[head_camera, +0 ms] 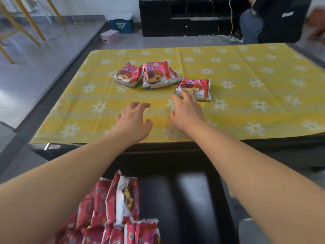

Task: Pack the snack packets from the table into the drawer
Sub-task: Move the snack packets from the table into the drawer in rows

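Pink-red foil at one o'clock of the right hand (pixel 188 113): nearest snack packet (pixel 195 88), long axis running nine to three across the table (pixel 263 120). Right fingers (pixel 177 99) spread wide, tips seemingly touching its near edge, gripping nothing yet. Right hand clearly the nearer one. Left hand (pixel 135 120) farther back, loosely open, holding nothing, more packets (pixel 154 75) at twelve o'clock of it. Down at six, drawer (pixel 193 208) already part-filled on its left.
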Demonstrator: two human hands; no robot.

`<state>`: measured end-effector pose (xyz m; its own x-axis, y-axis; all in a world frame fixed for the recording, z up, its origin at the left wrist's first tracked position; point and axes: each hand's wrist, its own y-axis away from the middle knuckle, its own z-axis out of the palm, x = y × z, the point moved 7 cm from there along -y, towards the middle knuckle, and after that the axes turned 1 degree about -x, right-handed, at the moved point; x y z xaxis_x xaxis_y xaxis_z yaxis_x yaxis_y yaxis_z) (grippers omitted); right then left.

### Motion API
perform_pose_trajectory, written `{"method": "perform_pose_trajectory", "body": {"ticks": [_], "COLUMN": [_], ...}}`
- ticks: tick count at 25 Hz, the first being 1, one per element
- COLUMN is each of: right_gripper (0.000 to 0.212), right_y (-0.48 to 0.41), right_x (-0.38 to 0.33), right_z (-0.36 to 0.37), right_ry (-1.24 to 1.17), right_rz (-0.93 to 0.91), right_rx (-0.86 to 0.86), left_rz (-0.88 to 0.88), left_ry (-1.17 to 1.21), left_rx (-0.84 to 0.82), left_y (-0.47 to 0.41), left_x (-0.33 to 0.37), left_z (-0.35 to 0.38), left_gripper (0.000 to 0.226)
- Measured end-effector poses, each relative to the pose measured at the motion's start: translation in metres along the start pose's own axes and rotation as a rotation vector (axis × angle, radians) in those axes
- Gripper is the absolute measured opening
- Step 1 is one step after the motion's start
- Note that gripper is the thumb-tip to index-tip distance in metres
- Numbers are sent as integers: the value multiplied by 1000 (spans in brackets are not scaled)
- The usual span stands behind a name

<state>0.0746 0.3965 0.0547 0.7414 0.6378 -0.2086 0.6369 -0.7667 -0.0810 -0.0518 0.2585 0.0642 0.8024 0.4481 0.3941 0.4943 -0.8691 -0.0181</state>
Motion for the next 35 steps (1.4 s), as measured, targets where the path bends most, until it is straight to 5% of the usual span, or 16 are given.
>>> {"method": "perform_pose_trajectory", "body": {"ticks": [10,14,22,26,28,31,35], "right_gripper": [83,83,85,83,86,94,87], "right_y": [-67,-67,-58,-59,-60,-60,-57], "right_x": [58,64,68,68,70,73,74], "right_z": [28,15,21,24,25,28,27], "right_ry": [75,160,-9,-20,-45,-69,-73], "right_rz": [101,107,125,104,108,116,98], "right_rx": [-57,92,47,47,41,-6,-12], "left_rz": [61,17,67,188,229,191,258], "left_ry": [-175,-259,-413,-550,-546,-447,-477], "left_rx": [-33,-32,-96,13,-67,-235,-187], "left_y": [-137,-173,-220,-227,-228,-221,-202], "left_x": [19,25,17,29,33,27,30], "left_z": [3,13,25,12,20,34,29], "left_gripper": [75,88,110,90,78,86,85]}}
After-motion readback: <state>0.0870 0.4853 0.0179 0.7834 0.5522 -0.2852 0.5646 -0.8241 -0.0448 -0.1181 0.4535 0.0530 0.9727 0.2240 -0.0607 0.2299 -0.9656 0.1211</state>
